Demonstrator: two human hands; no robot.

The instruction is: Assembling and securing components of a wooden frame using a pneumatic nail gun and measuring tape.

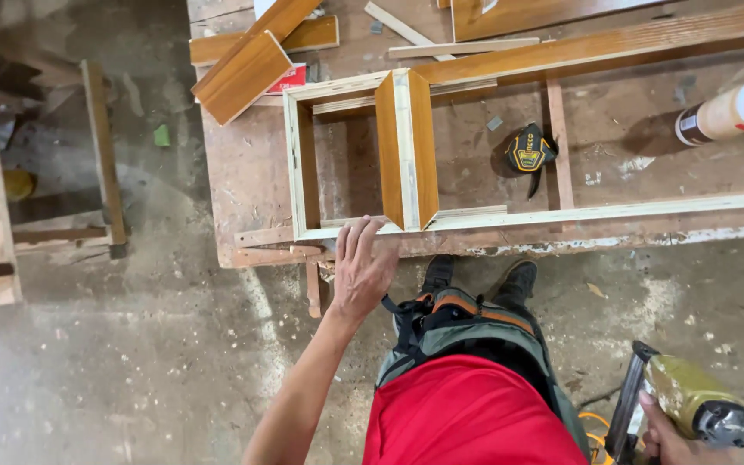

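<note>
Even, diffuse daylight, fairly bright. Soft shadow left of the glue bottle (pixel 734 110) at 2 o'clock. Sharp centre, slight wide-angle bend at edges, no glare.

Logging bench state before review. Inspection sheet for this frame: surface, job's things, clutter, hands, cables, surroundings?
Surface: worn wooden workbench, stained, with dust and glue marks.
Job's things: long plywood frame lying flat; upright divider panel set across it.
Clutter: tape measure inside the frame, glue bottle lying at the right, loose wood offcuts at the back.
Hands: left hand open, fingertips at the frame's near rail; right hand grips a nail gun.
Cables: orange hose, partly visible.
Surroundings: dusty concrete floor, wooden stand at the left.
</note>
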